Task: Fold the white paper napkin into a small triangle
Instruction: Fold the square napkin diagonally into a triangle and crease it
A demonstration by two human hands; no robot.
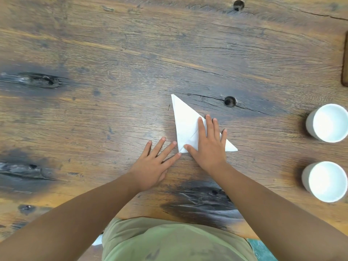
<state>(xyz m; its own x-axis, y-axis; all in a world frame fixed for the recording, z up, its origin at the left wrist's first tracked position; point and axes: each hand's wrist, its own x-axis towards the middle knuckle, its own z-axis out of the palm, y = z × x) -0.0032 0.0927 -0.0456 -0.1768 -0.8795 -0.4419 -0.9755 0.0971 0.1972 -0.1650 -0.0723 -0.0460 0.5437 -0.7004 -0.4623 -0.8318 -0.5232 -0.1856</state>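
Head view: the white napkin [185, 123], folded into a triangle, lies flat on the wooden table [113, 53]. The right hand [210, 147] presses on it, fingers straight and spread. The left hand [154, 164] rests flat just beside the right, its spread fingertips at the napkin's near corner. Two white cups [328, 123] stand well to the right of the right hand.

Olive-green shirt [175, 242], bare forearms.

Knotty wooden table [113, 53]; perhaps teal floor [263, 250].
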